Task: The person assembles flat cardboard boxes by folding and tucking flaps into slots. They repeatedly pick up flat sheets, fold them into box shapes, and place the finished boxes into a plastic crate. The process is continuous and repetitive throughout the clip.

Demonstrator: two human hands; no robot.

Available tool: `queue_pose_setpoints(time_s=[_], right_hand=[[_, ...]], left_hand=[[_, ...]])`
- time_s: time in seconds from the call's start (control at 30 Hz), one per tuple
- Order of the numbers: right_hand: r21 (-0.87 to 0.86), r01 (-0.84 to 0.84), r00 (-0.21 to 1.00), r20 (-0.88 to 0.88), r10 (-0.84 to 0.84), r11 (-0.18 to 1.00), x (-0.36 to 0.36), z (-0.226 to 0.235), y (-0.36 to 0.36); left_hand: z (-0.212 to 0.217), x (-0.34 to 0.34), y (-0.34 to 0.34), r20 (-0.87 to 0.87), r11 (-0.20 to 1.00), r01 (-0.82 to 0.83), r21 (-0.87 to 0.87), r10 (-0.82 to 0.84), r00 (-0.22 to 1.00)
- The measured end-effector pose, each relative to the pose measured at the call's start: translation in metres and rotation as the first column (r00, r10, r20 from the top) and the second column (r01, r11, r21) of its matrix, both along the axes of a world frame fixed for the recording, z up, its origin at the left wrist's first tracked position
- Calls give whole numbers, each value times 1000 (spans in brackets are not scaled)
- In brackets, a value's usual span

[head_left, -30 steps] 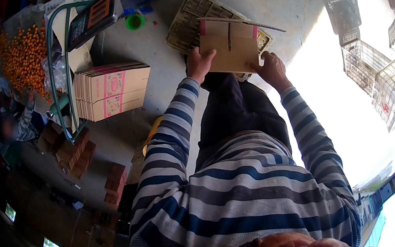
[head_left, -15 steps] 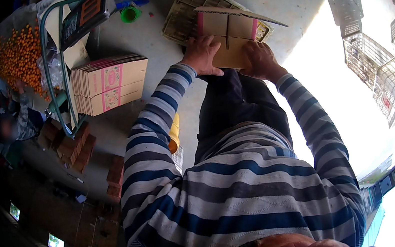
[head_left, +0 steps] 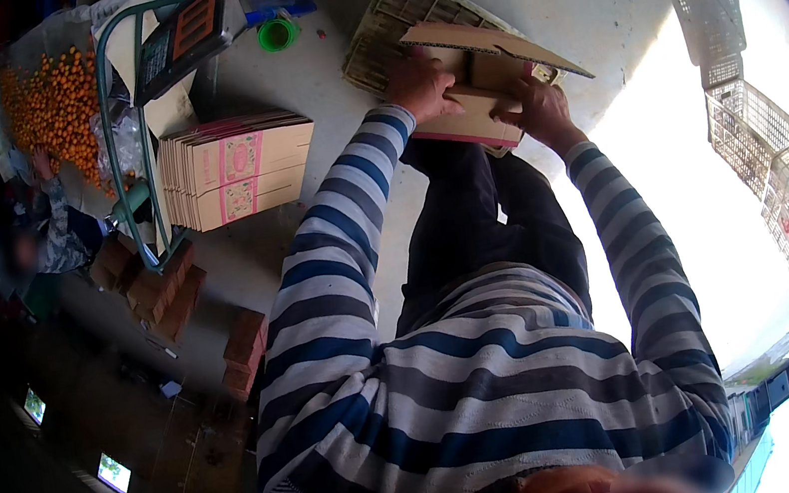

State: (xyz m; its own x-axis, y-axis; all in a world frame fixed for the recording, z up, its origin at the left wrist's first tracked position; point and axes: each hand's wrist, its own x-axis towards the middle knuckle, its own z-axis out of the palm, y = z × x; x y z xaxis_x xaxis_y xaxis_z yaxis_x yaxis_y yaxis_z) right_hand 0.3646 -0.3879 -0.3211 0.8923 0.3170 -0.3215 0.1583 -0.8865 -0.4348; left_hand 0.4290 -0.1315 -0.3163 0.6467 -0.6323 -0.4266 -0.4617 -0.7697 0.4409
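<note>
Fingers of the left hand [head_left: 417,89] and right hand [head_left: 543,115], curled, are touching opposite sides of a brown carton [head_left: 471,122]; whether they are clamping it cannot be determined.

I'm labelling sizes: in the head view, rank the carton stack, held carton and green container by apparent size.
1. Carton stack and held carton: too close to rank, the latter partly covered
2. Green container

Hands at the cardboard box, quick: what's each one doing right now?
Left hand: fingers bent at the left side of the cardboard box; whether it grips cannot be told.
Right hand: fingers bent at the box's right end; grip unclear too.
</note>
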Motion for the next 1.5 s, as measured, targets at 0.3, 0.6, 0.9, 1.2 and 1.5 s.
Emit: queue_pose_setpoints(time_s=[0.3,0.6,0.9,1.2,1.5], right_hand=[[198,976,184,-973,139,96,61,105,-43],[436,894,422,-897,129,103,51,83,-4],[376,378,870,-457,-186,846,61,6,-15],[106,286,908,-346,-234,952,53,12,-32],[-141,567,671,-492,-555,811,99,-8,-25]], left_hand=[[43,60,60,-873,77,-983,-166,451,183],[6,92,43,-816,839,-511,-188,156,557],[16,129,23,-665,946,-223,-236,10,746],[9,63,-17,22,988,46,-144,-44,999],[35,48,-34,47,999,5,-53,-2,999]])
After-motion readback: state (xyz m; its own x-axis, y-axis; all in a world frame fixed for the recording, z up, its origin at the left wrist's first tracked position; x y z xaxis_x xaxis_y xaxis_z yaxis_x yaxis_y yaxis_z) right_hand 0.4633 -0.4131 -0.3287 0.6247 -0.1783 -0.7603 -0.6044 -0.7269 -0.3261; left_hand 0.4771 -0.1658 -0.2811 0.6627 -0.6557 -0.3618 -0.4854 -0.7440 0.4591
